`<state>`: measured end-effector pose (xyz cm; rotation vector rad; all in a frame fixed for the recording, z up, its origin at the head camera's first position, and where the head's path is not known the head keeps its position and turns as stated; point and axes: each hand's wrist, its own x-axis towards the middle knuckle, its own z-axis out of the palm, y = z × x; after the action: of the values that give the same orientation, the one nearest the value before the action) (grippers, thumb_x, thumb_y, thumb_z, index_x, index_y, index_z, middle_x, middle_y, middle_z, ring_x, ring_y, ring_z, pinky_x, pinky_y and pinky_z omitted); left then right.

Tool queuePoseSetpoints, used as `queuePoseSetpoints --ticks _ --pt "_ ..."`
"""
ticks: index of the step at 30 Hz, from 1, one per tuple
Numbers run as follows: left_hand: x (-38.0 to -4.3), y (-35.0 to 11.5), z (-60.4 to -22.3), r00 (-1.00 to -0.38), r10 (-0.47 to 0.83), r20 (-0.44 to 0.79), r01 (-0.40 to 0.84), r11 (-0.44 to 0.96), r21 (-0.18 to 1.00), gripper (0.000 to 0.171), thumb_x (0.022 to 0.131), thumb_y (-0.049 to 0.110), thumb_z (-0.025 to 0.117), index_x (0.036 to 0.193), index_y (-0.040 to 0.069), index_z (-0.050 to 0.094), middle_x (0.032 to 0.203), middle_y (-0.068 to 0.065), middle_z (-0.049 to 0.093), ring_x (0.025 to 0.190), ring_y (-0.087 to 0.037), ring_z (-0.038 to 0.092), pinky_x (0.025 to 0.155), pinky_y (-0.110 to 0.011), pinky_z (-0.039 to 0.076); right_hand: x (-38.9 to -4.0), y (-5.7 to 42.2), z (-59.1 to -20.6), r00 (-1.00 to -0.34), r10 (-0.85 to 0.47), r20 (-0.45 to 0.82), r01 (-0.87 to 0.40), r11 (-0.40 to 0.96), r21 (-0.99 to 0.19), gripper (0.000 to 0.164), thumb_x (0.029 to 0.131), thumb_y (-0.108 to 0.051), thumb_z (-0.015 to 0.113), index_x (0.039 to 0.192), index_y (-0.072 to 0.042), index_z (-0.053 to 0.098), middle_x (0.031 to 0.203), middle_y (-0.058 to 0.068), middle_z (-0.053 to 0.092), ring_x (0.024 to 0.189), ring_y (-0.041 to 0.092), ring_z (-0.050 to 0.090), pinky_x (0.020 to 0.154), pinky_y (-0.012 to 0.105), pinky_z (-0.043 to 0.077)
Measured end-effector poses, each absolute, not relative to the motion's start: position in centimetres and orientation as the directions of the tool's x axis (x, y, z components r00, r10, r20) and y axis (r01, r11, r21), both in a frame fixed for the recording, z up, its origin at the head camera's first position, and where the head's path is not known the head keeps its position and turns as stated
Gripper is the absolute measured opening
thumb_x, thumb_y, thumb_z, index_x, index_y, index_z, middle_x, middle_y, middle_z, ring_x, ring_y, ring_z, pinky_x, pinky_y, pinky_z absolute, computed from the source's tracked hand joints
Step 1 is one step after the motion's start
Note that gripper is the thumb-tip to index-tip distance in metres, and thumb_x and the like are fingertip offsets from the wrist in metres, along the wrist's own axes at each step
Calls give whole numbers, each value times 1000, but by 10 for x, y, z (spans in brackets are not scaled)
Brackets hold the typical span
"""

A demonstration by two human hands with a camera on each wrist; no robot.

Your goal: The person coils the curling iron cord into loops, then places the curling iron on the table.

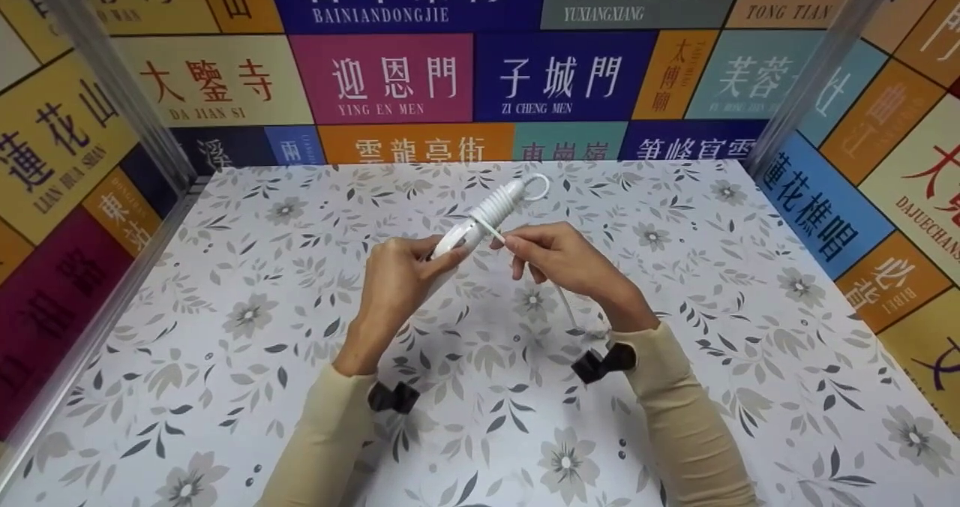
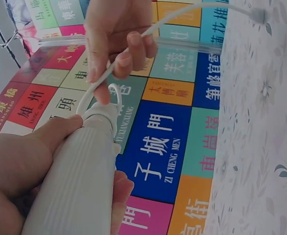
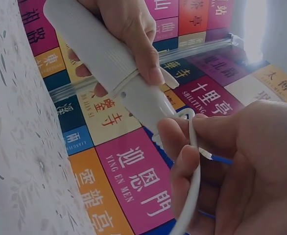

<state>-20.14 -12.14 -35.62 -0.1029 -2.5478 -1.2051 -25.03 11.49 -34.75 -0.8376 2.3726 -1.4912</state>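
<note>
A long white wand-shaped appliance (image 1: 454, 235) is held above the table by my left hand (image 1: 396, 276), which grips its thick end with the thumb along the side. White cord (image 1: 493, 207) is wound in several turns around its far part, and a round loop (image 1: 548, 186) stands out at the tip. My right hand (image 1: 561, 258) pinches the cord between thumb and fingertips, just beside the turns. From there the loose cord (image 2: 187, 10) runs to a blurred pale end piece (image 2: 258, 16). In the right wrist view the appliance's smooth body (image 3: 92, 41) slants down toward my right fingers.
Under both hands lies a table (image 1: 300, 417) with a white covering of grey flowers and leaves. Coloured panels (image 1: 382, 79) with printed characters stand behind and at both sides. Clear upright strips (image 1: 814, 64) run along the corners. A black wrist mount (image 1: 604, 362) sits on each sleeve.
</note>
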Motion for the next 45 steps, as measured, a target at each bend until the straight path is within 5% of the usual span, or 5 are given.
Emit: queuePoseSetpoints --ticks 29,35,45 --pt "-201 -125 -353 -959 -102 265 177 516 838 42 87 44 77 117 15 75 97 -7 78 63 -16 58 54 -28 45 -278 124 -374 -816 -572 -81 -221 440 -871 36 103 -37 55 120 -11 74 77 -3 70 68 12 60 73 33 54" --pt "-201 -128 -353 -967 -107 233 162 451 878 39 86 42 78 116 17 76 95 -6 78 65 -16 61 55 -29 48 -284 134 -378 -780 -602 -174 -118 413 -903 43 102 -38 56 124 -2 69 78 0 66 73 15 64 83 42 56" --pt "-200 -127 -351 -979 -91 181 131 392 910 40 84 40 80 115 15 75 104 -7 78 69 -16 61 55 -27 47 -290 124 -385 -905 -371 -207 -10 506 -862 38 93 -48 68 92 -10 71 69 -4 62 56 10 52 63 32 46"
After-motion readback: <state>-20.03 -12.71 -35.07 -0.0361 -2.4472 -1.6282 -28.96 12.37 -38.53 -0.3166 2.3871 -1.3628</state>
